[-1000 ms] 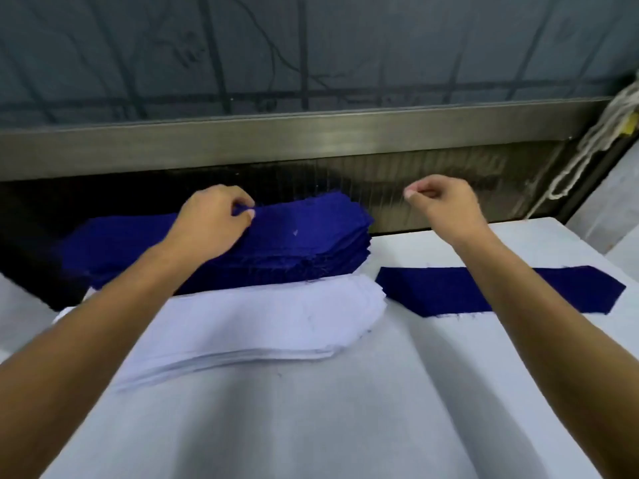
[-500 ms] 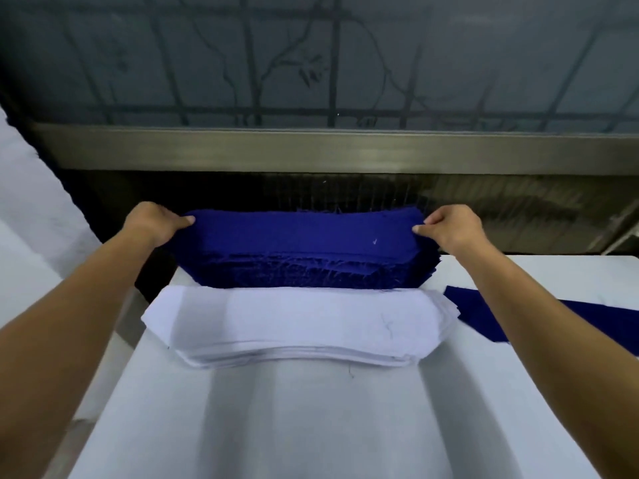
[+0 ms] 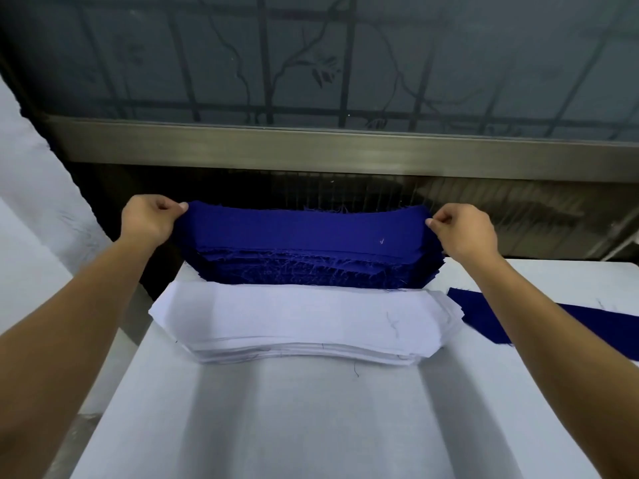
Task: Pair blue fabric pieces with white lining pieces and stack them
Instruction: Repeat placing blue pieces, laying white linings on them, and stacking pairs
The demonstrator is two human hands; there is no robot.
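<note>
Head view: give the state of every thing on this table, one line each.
Blue stack: piled, near edge frayed.
Top blue piece: pinched at both ends.
White lining stack: piled flat, untouched.
Single blue piece: flat on the table, right.
Left hand: pinches top piece's left end.
Right hand: pinches its right end.

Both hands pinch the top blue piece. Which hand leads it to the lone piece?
Likely right: the right hand pinches the top piece at the end nearest the lone piece; the left hand holds the far end.
</note>
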